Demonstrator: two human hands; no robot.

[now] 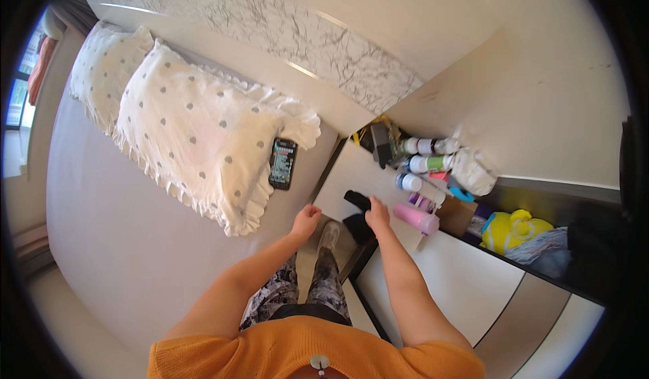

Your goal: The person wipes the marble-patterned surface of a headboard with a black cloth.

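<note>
My right hand grips a slim black object over the pale top of a bedside cabinet; I cannot tell what the object is. A pink bottle lies or stands just right of that hand. My left hand is over the bed's edge with its fingers curled, and nothing is seen in it. Beyond it, a smartphone with its screen lit rests beside a white pillow with grey hearts and a ruffled border.
Several bottles, a dark box and a white plastic bag crowd the cabinet's far side. A yellow plush-like item and cloths fill a dark recess at the right. The mattress spreads to the left.
</note>
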